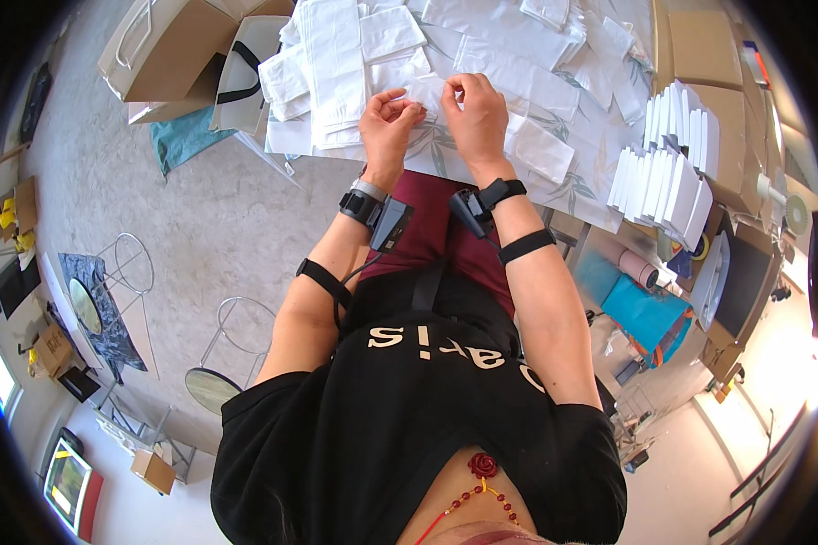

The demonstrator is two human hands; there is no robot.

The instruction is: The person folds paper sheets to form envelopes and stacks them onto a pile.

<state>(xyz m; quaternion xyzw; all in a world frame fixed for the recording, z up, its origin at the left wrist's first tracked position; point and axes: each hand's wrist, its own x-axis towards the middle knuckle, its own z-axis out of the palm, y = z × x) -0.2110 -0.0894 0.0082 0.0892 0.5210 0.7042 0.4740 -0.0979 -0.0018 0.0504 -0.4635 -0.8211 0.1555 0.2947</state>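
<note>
Both hands are over the near edge of a table [432,150] with a leaf-patterned cover. My left hand [388,130] is closed in a pinch, thumb against the fingertips. A short way to its right, my right hand [476,118] is curled with thumb and index finger together. Between them lies a thin whitish piece [426,92]; whether either hand grips it, I cannot make out. Left of my hands is a stack of long, flat white packets [332,77]. More folded white packets [541,150] lie just right of my right hand.
White boxes or booklets [663,186] stand in rows at the table's right end, beside open cardboard cartons [713,113]. At the left are a large brown carton [177,54] and a white bag with black handles [241,86]. A wire-framed stool [216,386] stands behind me.
</note>
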